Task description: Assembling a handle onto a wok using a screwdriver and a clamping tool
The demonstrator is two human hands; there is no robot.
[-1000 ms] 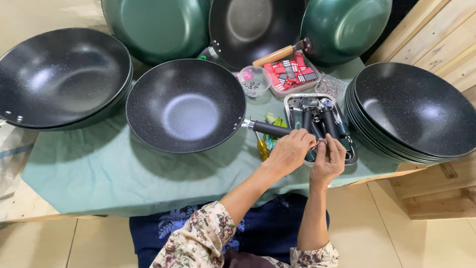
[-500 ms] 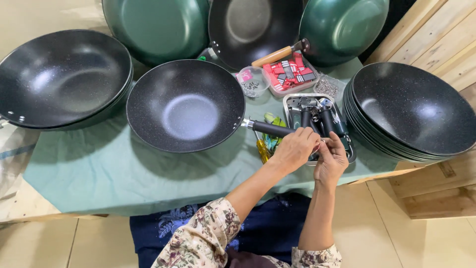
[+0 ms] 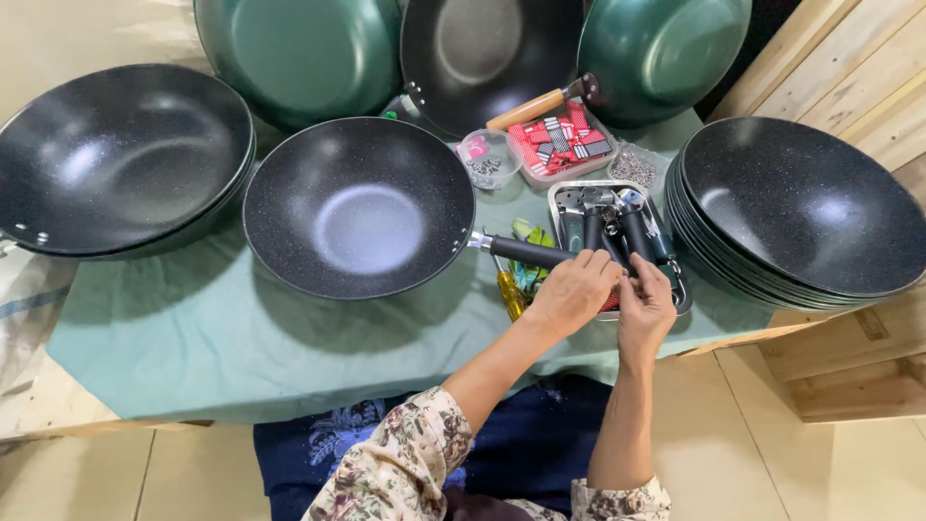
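Landmark: the speckled black wok (image 3: pixel 359 207) is sitting at the middle of the green cloth (image 3: pixel 193 338); everything below is being placed from it.
Left hand: the left hand (image 3: pixel 571 292) is curling closed over the outer end of the wok's black handle (image 3: pixel 526 252), just right of the pan's rim.
Right hand: the right hand (image 3: pixel 644 311) is pinching its fingertips together beside the left, right of the wok; what it is pinching is too small to tell.
Handle look: it is showing as a dark, matt, rounded bar, meeting the wok at a small bright metal bracket.
Doing it well: judging from the grip, holding the handle straight in line with the bracket and keeping the pan flat on the cloth should be helping most.
Nearby: a steel tray (image 3: pixel 564 198) of spare black handles is lying right of the wok, with a yellow-handled screwdriver (image 3: pixel 509 292) just below the handle.
Further right: a stack of black woks (image 3: pixel 801 212) is resting well beyond the tray.
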